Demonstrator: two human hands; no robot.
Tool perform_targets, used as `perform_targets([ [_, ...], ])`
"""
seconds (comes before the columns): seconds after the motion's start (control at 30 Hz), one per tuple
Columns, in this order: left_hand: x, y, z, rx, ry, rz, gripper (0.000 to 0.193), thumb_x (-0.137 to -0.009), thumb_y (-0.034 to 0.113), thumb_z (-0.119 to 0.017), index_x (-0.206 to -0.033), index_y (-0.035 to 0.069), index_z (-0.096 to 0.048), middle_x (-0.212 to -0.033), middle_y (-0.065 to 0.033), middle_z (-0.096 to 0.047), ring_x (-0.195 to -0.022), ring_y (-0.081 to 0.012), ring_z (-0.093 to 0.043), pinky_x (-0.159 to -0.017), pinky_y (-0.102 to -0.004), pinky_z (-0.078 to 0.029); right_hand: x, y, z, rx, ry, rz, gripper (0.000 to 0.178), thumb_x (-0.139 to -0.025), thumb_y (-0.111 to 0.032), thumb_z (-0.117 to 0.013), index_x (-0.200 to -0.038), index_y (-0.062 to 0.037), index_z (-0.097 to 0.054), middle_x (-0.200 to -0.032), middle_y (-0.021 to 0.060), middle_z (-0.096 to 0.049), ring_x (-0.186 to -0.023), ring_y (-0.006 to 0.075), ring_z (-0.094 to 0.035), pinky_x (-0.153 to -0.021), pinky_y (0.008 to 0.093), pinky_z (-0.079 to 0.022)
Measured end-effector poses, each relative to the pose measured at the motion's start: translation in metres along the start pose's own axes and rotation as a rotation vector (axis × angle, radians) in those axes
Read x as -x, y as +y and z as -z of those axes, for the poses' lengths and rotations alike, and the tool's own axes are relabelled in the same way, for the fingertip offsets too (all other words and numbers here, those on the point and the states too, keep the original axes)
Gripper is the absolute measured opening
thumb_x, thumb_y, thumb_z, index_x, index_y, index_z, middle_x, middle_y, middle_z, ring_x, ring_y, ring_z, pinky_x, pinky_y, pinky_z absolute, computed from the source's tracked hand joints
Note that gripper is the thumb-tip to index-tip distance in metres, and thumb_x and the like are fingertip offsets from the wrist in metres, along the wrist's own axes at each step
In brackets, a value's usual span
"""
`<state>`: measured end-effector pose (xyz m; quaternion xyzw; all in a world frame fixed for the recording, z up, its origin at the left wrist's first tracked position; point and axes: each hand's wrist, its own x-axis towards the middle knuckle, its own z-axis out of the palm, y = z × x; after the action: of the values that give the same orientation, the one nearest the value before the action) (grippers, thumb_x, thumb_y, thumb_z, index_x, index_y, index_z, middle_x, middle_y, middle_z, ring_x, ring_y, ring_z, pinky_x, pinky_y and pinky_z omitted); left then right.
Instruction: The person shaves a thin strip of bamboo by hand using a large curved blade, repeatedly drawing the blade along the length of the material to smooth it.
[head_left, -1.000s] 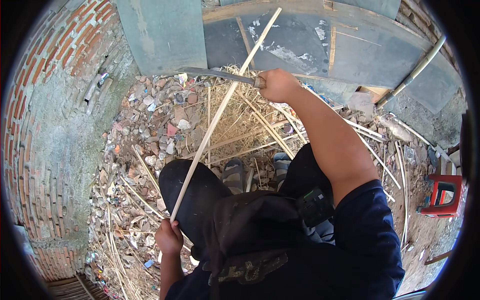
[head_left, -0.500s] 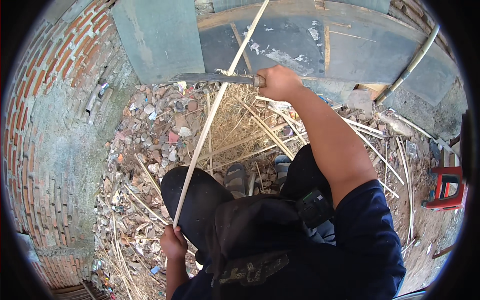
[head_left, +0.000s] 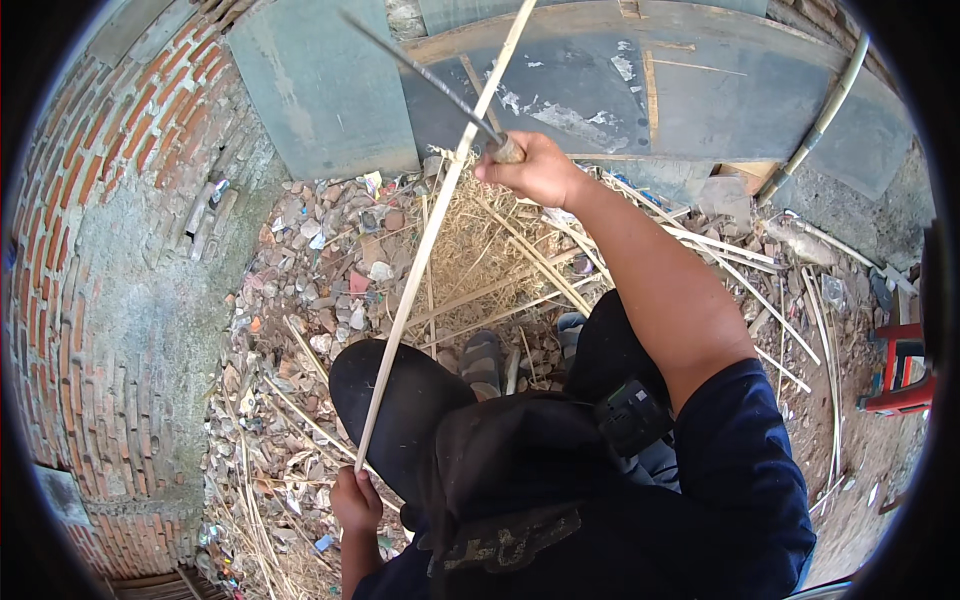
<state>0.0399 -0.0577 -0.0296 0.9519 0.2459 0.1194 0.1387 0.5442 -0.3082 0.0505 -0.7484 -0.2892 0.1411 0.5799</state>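
Note:
My left hand point(head_left: 357, 500) is closed round the lower end of a long pale bamboo strip point(head_left: 410, 290). The strip slants up and to the right across my left knee, and its far end runs out past the top edge. A rough patch with curled shavings shows on it near the blade. My right hand point(head_left: 540, 172) grips the wooden handle of a long machete point(head_left: 425, 75). The blade is raised and points up and to the left, crossing the strip in view; whether it touches cannot be told.
Bamboo shavings point(head_left: 470, 240) are heaped beyond my feet. Several cut strips point(head_left: 545, 268) lie over stony rubble. A brick wall point(head_left: 110, 330) stands at left, grey-blue panels point(head_left: 320, 90) at the far side, a bamboo pole point(head_left: 815, 130) and a red stool point(head_left: 900, 370) at right.
The machete has swung from lying level across the strip to tilting steeply up and left. My right hand has moved slightly left; the left still holds the strip.

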Motion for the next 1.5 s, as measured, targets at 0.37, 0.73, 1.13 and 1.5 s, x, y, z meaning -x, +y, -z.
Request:
perform_targets([
  [0.37, 0.014, -0.009, 0.010, -0.079, -0.045, 0.074, 0.022, -0.096, 0.024, -0.056, -0.090, 0.002, -0.054, -0.073, -0.0215, -0.058, -0.066, -0.0458, -0.057, -0.058, -0.0527, -0.043, -0.003, -0.007, 0.005, -0.522, 0.037, 0.063, 0.027, -0.083, -0.026, -0.078, -0.096, -0.0063, -0.064, -0.071, 0.0014, -0.062, -0.048, 0.0078, -0.047, -0.044, 0.0250, -0.036],
  [0.73, -0.038, 0.043, 0.017, 0.028, 0.014, -0.040, 0.028, -0.092, 0.027, -0.066, -0.090, 0.001, -0.056, -0.076, -0.0192, -0.058, -0.071, -0.0404, -0.058, -0.064, -0.0483, -0.044, 0.007, -0.015, 0.001, -0.334, -0.028, 0.007, 0.017, -0.089, -0.021, -0.072, -0.093, -0.0055, -0.068, -0.102, 0.0082, -0.073, -0.054, 0.0065, -0.049, -0.050, 0.0240, -0.042],
  [1.13, -0.039, 0.053, -0.003, 0.095, -0.042, 0.094, 0.034, -0.101, 0.030, -0.053, -0.082, 0.002, -0.052, -0.062, -0.0201, -0.056, -0.057, -0.0436, -0.056, -0.052, -0.0490, -0.040, 0.022, -0.037, -0.008, 0.870, -0.260, 0.162, 0.017, -0.078, -0.024, -0.073, -0.090, -0.0133, -0.068, -0.080, 0.0106, -0.069, -0.081, 0.0309, -0.070, -0.071, 0.0461, -0.055],
  [1.5, -0.041, 0.042, -0.017, 0.011, 0.018, 0.031, 0.034, -0.102, 0.027, -0.047, -0.080, 0.002, -0.050, -0.066, -0.0234, -0.054, -0.061, -0.0463, -0.055, -0.055, -0.0511, -0.040, 0.006, -0.003, -0.005, 0.820, -0.288, 0.008, 0.022, -0.087, -0.026, -0.059, -0.098, -0.0107, -0.070, -0.092, 0.0160, -0.070, -0.091, 0.0333, -0.068, -0.077, 0.0478, -0.054],
])
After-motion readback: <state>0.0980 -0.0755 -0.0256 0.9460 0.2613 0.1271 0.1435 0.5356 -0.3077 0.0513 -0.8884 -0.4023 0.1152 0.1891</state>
